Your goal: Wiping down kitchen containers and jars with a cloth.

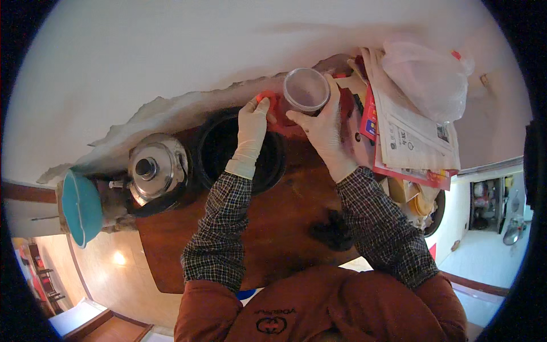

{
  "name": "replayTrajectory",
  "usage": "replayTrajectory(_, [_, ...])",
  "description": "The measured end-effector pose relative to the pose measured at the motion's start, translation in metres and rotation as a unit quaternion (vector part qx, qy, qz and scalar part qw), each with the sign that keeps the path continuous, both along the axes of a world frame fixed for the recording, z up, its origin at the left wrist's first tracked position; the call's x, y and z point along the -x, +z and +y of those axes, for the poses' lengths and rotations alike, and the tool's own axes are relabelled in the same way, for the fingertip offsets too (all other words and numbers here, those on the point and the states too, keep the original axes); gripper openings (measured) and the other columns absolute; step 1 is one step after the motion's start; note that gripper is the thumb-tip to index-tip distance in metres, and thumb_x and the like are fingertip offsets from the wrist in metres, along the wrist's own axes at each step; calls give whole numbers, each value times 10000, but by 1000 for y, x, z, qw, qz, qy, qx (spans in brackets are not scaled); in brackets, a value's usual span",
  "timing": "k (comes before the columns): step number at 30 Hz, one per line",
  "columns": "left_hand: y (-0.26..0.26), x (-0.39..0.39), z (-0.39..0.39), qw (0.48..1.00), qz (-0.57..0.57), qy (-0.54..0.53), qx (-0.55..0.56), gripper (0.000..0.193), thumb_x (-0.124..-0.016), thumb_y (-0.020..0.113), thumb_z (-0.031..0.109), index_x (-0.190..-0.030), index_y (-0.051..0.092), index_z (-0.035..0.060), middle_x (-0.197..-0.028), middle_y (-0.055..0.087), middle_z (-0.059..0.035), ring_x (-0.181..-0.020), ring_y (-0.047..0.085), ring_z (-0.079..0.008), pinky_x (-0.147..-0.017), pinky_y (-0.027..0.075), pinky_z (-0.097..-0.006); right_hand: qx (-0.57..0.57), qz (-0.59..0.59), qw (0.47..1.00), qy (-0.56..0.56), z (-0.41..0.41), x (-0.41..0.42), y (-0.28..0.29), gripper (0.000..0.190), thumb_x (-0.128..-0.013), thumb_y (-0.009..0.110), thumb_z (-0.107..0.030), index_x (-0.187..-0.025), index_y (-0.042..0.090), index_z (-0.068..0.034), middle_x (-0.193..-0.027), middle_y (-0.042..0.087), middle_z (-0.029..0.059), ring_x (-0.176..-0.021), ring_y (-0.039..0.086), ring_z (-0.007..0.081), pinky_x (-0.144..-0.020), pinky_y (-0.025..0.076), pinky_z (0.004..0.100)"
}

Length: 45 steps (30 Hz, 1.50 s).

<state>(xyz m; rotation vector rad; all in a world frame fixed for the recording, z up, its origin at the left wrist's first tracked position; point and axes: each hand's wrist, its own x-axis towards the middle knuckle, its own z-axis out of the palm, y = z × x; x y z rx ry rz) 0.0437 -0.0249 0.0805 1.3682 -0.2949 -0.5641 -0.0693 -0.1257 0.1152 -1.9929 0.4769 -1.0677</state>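
My left hand point(253, 134), in a pale glove, pinches the edge of a thin red plastic bag point(280, 112) between thumb and fingers. A round clear plastic tub point(307, 89) is in my right hand point(322, 134), also gloved, with the fingers around its side. The tub is just above and right of the red bag, near the wall. Whether anything is inside the tub cannot be made out. Partly under my left wrist sits a round black basin point(218, 149) on the brown wooden table point(286, 222).
A shiny metal kettle point(159, 171) with a black knob stands left of the basin. Farther left is a teal plastic basin point(81, 209). Newspapers point(410, 128) and a white plastic bag point(427, 81) are piled at right. A dark crumpled item point(331, 231) lies near my right sleeve.
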Motion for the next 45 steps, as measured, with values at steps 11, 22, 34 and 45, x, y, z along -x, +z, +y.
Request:
replayTrajectory(11, [0, -14, 5, 1000, 10, -9, 26, 202, -935, 546, 168, -1014, 641, 8, -659, 619, -55, -565, 552, -114, -544, 440, -253, -4, 135, 989, -56, 9, -28, -38, 1062, -650, 852, -157, -1446, 168, 2, -1385, 406, 233, -1322, 384, 330, -1082, 337, 398])
replayTrajectory(22, [7, -16, -8, 997, -51, -43, 33, 195, -904, 581, 155, -1028, 629, 12, -797, 635, -89, -696, 592, -139, -656, 489, -274, 302, 238, 919, -85, -18, -13, -33, 642, -786, 656, -102, -1383, 431, -182, -1478, 345, 113, -1230, 418, 405, -1008, 391, 506])
replayTrajectory(34, [62, 4, 4, 790, -595, 110, -102, 261, -851, 610, 140, -1079, 641, 17, -1017, 642, -178, -963, 597, -335, -848, 477, -427, 86, 307, 936, 146, 67, 181, -32, 471, -817, 600, -103, -1282, 537, -138, -1253, 556, 156, -1136, 526, 363, -964, 443, 447])
replayTrajectory(45, [-41, 290, -5, 843, -264, -467, -22, 962, -734, 774, 244, -1463, 199, -7, -1496, 301, -204, -1295, 435, -320, -1057, 372, -405, -241, 116, 907, -325, 11, 465, -49, 329, -922, 557, -176, -1199, 575, 1, -1051, 601, 36, -1018, 559, 149, -853, 436, 254])
